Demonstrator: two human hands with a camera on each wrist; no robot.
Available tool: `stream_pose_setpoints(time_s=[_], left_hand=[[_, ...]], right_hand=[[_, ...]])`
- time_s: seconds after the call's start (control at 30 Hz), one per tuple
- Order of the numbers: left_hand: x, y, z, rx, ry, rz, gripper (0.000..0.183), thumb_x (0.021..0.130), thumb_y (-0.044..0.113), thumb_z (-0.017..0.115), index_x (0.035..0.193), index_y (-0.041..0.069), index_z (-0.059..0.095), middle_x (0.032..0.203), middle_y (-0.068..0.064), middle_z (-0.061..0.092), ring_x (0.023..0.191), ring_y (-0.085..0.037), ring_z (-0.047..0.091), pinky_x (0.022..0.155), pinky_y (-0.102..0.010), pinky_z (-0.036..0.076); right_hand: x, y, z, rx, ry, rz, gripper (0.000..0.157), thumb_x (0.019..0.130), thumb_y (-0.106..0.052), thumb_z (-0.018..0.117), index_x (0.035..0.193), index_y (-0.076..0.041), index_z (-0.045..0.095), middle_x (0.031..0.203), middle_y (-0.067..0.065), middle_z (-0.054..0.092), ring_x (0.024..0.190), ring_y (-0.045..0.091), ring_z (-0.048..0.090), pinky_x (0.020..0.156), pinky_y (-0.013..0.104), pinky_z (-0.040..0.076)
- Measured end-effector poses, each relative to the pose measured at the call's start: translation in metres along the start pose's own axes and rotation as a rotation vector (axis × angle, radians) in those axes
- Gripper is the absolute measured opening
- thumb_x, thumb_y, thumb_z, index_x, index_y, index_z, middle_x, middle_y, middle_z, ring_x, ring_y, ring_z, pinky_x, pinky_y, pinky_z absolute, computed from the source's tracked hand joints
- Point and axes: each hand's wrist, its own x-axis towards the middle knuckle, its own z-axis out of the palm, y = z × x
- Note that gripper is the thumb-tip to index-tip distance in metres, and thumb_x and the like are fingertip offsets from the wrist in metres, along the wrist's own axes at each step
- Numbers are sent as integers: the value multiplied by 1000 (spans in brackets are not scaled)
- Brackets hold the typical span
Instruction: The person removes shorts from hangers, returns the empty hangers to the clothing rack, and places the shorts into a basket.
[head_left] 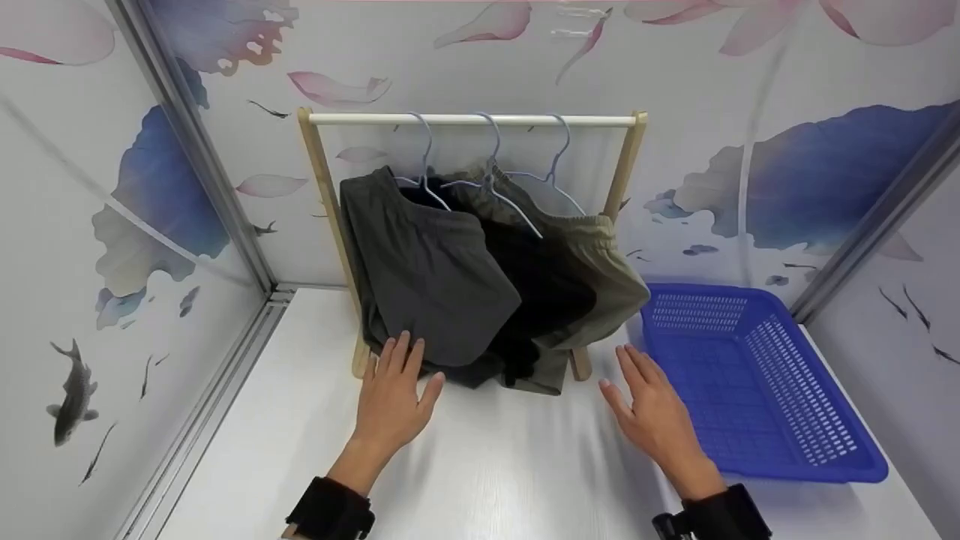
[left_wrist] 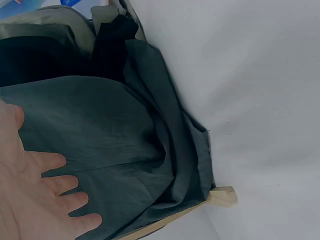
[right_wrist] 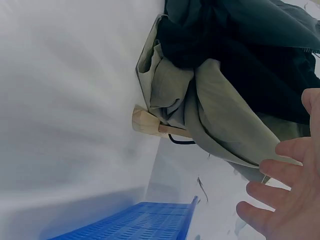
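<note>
Three pairs of shorts hang side by side on light purple hangers from a small rack: dark grey shorts at the left, black shorts in the middle, khaki shorts at the right. My left hand, its fingers spread and straight, is at the lower part of the grey shorts; whether it touches them I cannot tell. My right hand is held with extended fingers below the khaki shorts, near the basket's left side. Neither hand holds anything. In the right wrist view, the khaki shorts hang beyond the fingertips.
The rack has wooden legs and a white bar. A blue plastic basket stands at the right on the white table. Printed panels enclose the back and sides, with metal posts at the corners.
</note>
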Motion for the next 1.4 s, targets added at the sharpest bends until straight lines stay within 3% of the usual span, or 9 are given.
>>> stream_pose_setpoints(time_s=[0.33,0.6,0.9,1.17,1.4], left_hand=[[8,12,-7,-57,40,26,62,108,45,49,150,-2,50,157,-25,43,145,-45,41,115,-63,33],[16,21,-12,-67,96,68,63,108,43,50,150,-3,48,153,-25,48,141,-44,46,113,-62,38],[29,36,-22,-53,194,131,59,106,40,54,145,-5,54,143,-25,56,132,-42,54,106,-60,45],[44,48,-30,-23,224,152,58,107,41,52,144,-4,55,139,-22,59,127,-39,58,104,-56,48],[56,58,-34,-14,291,194,54,107,38,54,139,-5,59,131,-21,63,118,-39,63,95,-54,54]], right_hand=[[3,-10,-1,94,72,-59,56,100,-18,69,148,5,52,148,27,53,136,46,50,107,63,42],[6,-19,0,92,103,-69,54,98,-16,70,145,7,55,144,27,56,132,47,54,105,63,44],[9,-24,4,137,164,-120,50,96,-11,72,140,8,59,137,28,61,127,48,57,101,63,47],[14,-25,12,140,205,-169,48,92,-8,74,135,9,62,132,28,63,121,46,61,97,61,50],[21,-30,16,162,217,-176,44,94,-8,73,133,8,63,130,25,64,119,43,63,95,59,52]])
